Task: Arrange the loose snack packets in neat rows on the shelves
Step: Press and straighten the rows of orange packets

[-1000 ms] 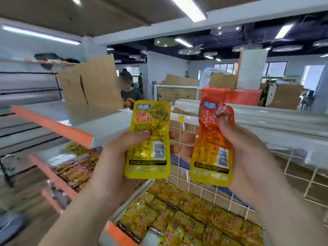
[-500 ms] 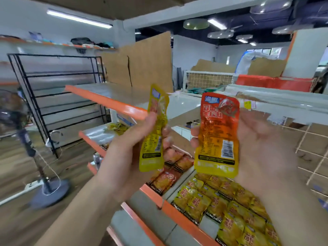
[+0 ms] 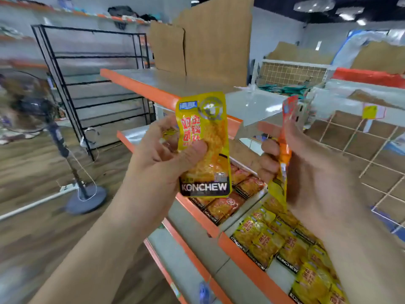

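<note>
Wood-look flooring (image 3: 43, 216) runs off to your left, where a pedestal fan (image 3: 63, 148) stands on its round base in front of a black metal rack (image 3: 94, 84). Far behind, tall sheets of cardboard (image 3: 217, 36) lean upright beyond the top shelf (image 3: 166, 82), a grey board with an orange front edge. To the far right sits a white wire basket (image 3: 291, 73), and a wire grid panel (image 3: 361, 154) forms the back of the unit on your right, with a small yellow tag (image 3: 369, 112) clipped near its top.

You hold both hands up over the shelves. Your left hand (image 3: 157, 163) grips a yellow packet (image 3: 203, 145) upright, printed side facing you, thumb pressed across its front and fingers behind it. Your right hand (image 3: 317, 172) clasps an orange packet (image 3: 285, 148) turned edge-on to you, fingers curled round its left side; its face cannot be read from here. The two packets are near each other but apart.

Below them, the middle shelf (image 3: 247, 260) carries stock lying flat: orange packets (image 3: 228, 202) in the left compartment, just under your left hand, and overlapping rows of yellow packets (image 3: 282, 244) in the right compartment, running toward the near right corner. A lower shelf (image 3: 182, 255) shows bare grey board beneath.
</note>
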`<state>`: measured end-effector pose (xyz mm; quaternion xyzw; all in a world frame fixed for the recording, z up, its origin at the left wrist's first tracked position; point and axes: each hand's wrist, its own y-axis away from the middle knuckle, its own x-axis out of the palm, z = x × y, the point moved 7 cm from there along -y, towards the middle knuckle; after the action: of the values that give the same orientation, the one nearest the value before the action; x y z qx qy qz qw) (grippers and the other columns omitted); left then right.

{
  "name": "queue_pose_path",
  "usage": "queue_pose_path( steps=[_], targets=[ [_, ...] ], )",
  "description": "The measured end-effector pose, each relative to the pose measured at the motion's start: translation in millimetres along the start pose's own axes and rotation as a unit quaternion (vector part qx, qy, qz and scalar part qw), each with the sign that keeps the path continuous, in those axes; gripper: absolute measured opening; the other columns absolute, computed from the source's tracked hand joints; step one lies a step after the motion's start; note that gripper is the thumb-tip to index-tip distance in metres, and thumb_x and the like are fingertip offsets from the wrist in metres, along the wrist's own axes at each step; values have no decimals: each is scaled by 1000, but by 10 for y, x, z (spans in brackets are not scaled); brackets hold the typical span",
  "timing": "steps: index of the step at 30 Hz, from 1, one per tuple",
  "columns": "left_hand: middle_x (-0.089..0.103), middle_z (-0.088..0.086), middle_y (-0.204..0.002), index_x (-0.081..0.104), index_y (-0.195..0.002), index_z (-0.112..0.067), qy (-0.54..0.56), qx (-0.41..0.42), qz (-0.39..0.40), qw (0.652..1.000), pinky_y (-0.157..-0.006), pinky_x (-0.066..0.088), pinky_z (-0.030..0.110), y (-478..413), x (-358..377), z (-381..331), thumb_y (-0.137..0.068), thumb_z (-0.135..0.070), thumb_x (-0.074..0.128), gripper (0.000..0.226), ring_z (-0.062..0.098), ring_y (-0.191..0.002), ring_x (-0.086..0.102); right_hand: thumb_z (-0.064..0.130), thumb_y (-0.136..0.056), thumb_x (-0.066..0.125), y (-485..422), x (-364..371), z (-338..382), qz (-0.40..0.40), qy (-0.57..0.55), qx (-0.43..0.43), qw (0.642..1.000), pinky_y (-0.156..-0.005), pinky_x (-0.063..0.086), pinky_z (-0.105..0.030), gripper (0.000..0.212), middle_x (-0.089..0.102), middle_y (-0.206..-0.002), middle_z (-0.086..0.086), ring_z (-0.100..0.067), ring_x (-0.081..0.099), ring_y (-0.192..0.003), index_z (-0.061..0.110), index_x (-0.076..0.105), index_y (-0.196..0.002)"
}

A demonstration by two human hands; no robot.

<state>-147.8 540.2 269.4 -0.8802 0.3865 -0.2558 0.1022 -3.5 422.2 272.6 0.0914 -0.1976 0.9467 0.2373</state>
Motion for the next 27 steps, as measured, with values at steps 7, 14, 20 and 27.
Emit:
queue_pose_path(
  steps=[7, 14, 20, 27],
  targets=[
    [74, 10, -106, 74, -93, -20, -87, 26, -59, 994, -80, 59, 47, -109, -390, -119, -80, -10, 67, 18, 29, -90, 73, 18, -101, 44, -395, 186, -147, -8, -65, -3, 998, -79, 59, -32, 22, 74, -89, -9, -14, 71, -83, 5, 59, -110],
    [74, 15, -100, 73, -93, -17, -112, 21, -102, 988, -84, 59, 53, -222, -782, -96, -76, -10, 69, 19, 32, -88, 72, 25, -97, 52, -592, 365, -413, 0, 86, -8, 996, -93, 52, -55, 25, 73, -110, -7, -25, 71, -102, 18, 65, -118],
    [76, 10, -96, 78, -92, -19, -106, 18, -77, 991, -83, 58, 50, -464, -1145, -88, -76, -10, 71, 20, 32, -89, 73, 15, -101, 51, -772, 631, -559, -12, 106, -38, 994, -85, 54, -40, 18, 75, -102, -1, -17, 72, -96, 17, 65, -111],
    [77, 9, -92, 80, -90, -19, -106, 3, -40, 994, -72, 60, 39, -697, -1653, -107, -70, -10, 75, 22, 27, -84, 75, 25, -85, 64, -934, 891, -753, -90, 176, -95, 976, -85, 56, -51, 14, 75, -95, -2, -24, 72, -91, 26, 72, -97]
  ],
)
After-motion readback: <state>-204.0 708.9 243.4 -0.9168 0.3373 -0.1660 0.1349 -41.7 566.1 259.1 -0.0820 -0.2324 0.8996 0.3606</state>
